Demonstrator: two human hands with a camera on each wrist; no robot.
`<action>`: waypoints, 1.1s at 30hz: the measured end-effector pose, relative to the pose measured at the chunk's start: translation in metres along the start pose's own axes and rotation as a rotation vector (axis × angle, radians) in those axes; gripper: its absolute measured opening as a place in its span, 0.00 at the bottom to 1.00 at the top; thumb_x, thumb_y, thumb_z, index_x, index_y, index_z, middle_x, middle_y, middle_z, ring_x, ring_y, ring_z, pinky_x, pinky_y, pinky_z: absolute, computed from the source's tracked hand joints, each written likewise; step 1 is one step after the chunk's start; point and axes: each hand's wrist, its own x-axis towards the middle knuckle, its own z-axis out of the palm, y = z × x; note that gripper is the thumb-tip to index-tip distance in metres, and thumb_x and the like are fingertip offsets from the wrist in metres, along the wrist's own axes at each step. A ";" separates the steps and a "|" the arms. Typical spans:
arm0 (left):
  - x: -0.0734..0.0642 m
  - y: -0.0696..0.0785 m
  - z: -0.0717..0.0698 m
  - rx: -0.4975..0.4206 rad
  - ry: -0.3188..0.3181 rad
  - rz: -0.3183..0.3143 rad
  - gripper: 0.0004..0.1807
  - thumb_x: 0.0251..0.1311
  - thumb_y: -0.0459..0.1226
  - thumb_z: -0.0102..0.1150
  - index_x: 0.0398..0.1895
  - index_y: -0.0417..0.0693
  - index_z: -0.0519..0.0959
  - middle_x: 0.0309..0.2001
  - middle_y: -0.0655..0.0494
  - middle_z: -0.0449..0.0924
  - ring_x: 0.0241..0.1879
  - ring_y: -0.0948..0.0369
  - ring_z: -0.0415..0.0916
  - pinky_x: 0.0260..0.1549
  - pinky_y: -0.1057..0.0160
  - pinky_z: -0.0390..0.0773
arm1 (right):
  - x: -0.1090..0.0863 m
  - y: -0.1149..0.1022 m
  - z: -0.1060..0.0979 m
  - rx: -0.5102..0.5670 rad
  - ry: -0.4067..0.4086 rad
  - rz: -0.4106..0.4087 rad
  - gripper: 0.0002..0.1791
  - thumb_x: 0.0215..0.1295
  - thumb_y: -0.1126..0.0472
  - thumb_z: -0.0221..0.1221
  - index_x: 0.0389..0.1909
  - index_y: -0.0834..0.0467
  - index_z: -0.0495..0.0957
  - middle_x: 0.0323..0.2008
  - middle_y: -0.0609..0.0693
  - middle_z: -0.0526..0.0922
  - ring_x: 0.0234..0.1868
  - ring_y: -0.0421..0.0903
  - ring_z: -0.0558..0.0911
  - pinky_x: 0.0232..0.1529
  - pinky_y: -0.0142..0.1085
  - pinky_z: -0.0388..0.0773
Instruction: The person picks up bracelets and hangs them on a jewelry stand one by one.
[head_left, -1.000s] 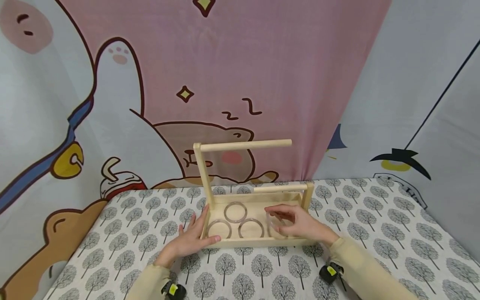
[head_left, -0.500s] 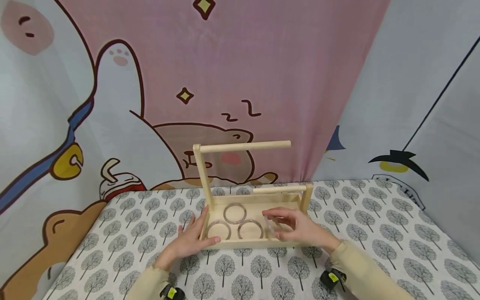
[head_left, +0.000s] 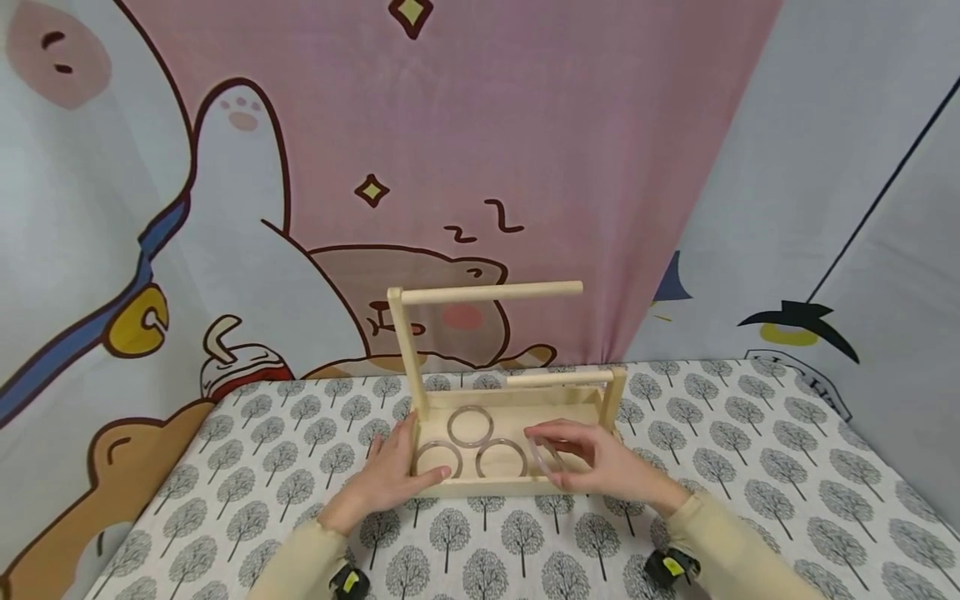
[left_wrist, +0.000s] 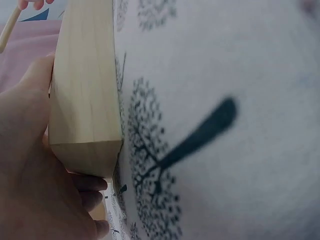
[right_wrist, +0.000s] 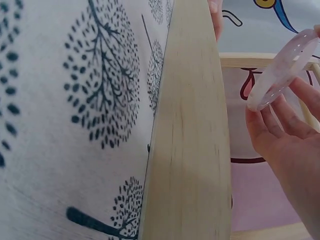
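My right hand (head_left: 600,460) pinches a pale translucent bangle (right_wrist: 267,82) between thumb and fingers, tilted on edge over the right part of a wooden display stand's tray (head_left: 517,487). Left of it, three similar bangles lie flat in the tray: a back one (head_left: 470,407), a front left one (head_left: 438,442) and a front middle one (head_left: 502,441). My left hand (head_left: 386,479) grips the tray's front left corner, thumb over the front wall and fingers along the end. In the left wrist view, those fingertips (left_wrist: 92,192) curl round the wooden end.
A tall post with a horizontal rod (head_left: 491,292) rises from the stand's left end. A shorter post with a lower rod (head_left: 558,378) stands at the right end, close behind my right hand. Tree-print cloth (head_left: 487,550) covers the table; a cartoon curtain (head_left: 562,150) hangs behind.
My right hand has shifted slightly left from the tray's right part, and the bangle in it has turned more on edge. My left hand has slid a little right at the corner.
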 end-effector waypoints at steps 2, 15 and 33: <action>0.000 0.001 -0.001 -0.010 -0.002 0.004 0.56 0.59 0.59 0.58 0.73 0.27 0.43 0.70 0.27 0.50 0.69 0.36 0.49 0.63 0.31 0.41 | -0.001 0.000 0.000 0.003 0.004 -0.004 0.33 0.56 0.69 0.65 0.65 0.62 0.69 0.61 0.57 0.74 0.59 0.52 0.74 0.60 0.42 0.70; 0.000 -0.011 0.006 -0.061 0.058 0.080 0.59 0.56 0.61 0.60 0.73 0.29 0.43 0.68 0.26 0.53 0.65 0.33 0.56 0.58 0.25 0.46 | 0.004 -0.011 -0.002 0.041 0.035 -0.183 0.32 0.55 0.75 0.64 0.63 0.70 0.68 0.60 0.65 0.72 0.60 0.49 0.73 0.62 0.40 0.68; 0.001 -0.006 0.002 -0.109 0.036 0.116 0.60 0.57 0.56 0.63 0.71 0.24 0.40 0.64 0.23 0.59 0.60 0.33 0.63 0.57 0.33 0.62 | 0.011 -0.040 -0.009 0.051 0.057 -0.168 0.34 0.53 0.73 0.66 0.63 0.67 0.69 0.62 0.61 0.71 0.63 0.50 0.71 0.63 0.41 0.65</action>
